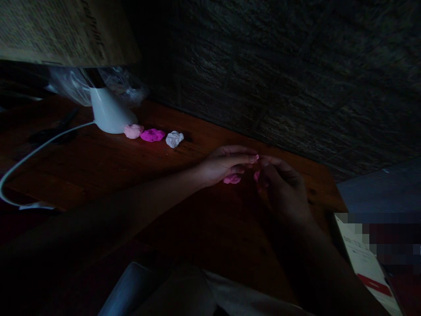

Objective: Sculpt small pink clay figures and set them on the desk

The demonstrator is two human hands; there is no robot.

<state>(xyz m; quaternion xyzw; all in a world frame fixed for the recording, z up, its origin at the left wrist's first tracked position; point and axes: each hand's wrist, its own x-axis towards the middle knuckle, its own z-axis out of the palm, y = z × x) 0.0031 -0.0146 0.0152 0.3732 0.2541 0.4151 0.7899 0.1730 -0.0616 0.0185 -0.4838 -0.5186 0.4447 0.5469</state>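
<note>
Pink lump beside L hand, R hand close opp., nr table's wall-side edge; can't tell either's grip.

Left grip beside right grip

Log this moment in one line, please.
Left hand, right hand: fingertips close together | pink bit: at right hand, hold unclear | pink lump: by left hand | near lamp: pale pink lump, magenta lump, white lump

the left hand partly hides a pink lump; the lampshade is cut off above. its fine print is unreadable.
</note>
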